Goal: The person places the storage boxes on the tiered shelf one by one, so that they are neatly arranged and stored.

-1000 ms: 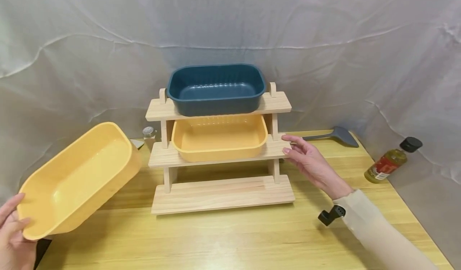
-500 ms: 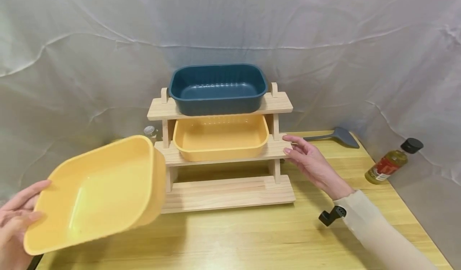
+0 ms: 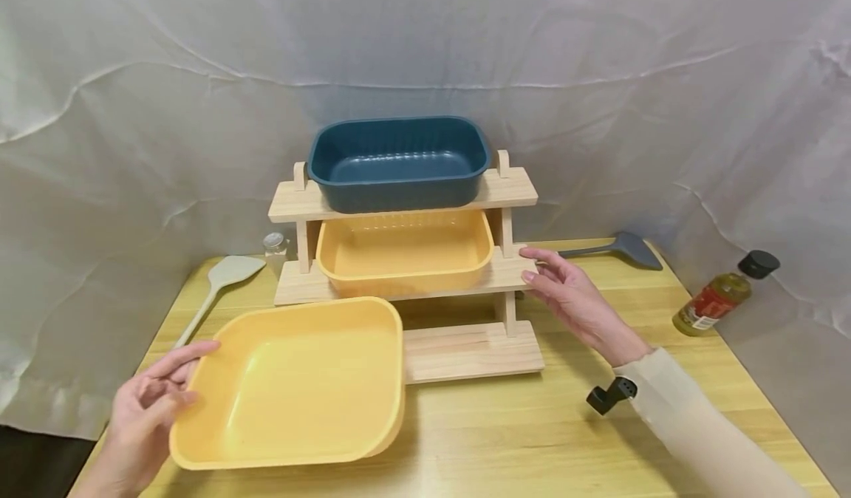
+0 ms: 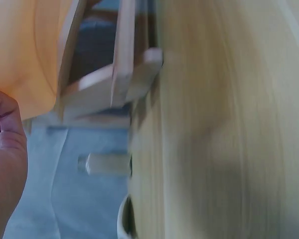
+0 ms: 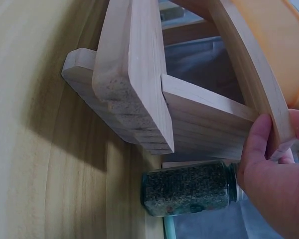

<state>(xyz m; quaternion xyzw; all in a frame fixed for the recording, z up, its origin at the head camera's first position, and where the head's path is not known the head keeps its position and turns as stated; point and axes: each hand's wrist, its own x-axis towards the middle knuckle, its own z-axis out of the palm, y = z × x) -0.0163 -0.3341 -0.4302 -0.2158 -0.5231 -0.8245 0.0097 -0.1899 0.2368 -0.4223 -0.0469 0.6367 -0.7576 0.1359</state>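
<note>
One yellow tub (image 3: 292, 383) has come down from mid-air and now sits low before the wooden rack (image 3: 405, 261) over the bench (image 3: 505, 439); my left hand (image 3: 142, 409) grips its near-left corner, while my right hand (image 3: 572, 302) stays pinching the rack's middle shelf end.

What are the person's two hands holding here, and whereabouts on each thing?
The left hand grips the loose yellow tub at its left rim. The right hand holds the wooden rack by the right end of its middle shelf.
</note>
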